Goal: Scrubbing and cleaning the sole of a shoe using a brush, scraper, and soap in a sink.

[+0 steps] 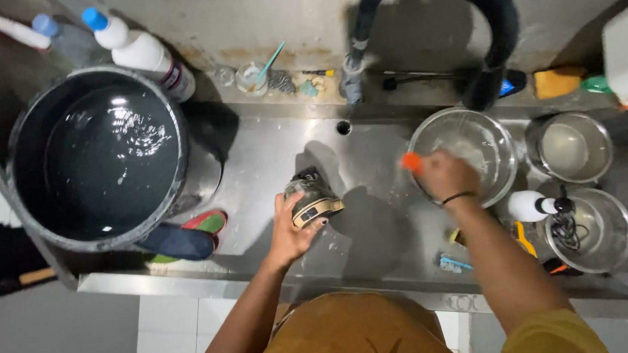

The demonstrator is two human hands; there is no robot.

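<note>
Nearest the lens, a mustard-brown shirt (349, 334) fills the bottom edge, with both bare arms reaching up over the steel worktop (257, 158). Far left, a big dark bucket (98, 158) full of water is parked on the worktop, with a white bottle with a blue cap (142, 50) lying just behind its rim and a dark blue insole (176, 242) plus a red-and-green one (206, 220) tucked under its lower right edge. Moving right, the left hand (288, 234) is wrapped around the heel end of a grubby olive sneaker (313, 198), fingers curled tight on it, and the shoe is held tilted over the middle of the worktop, below the small drain hole (343, 127). A thick black hose (491, 27) is looped off the tap (352, 79) behind. Further right, the right hand (444, 174) is closed on something with an orange tip (412, 161), probably a brush handle, though what it is exactly can't be made out; it's held over the rim of a clear glass bowl (492, 144). Two steel bowls (570, 147) are set at the far right, the nearer one (599, 231) with a black cord coiled in it, and a small blue brush (453, 263) is left near the front edge.
</note>
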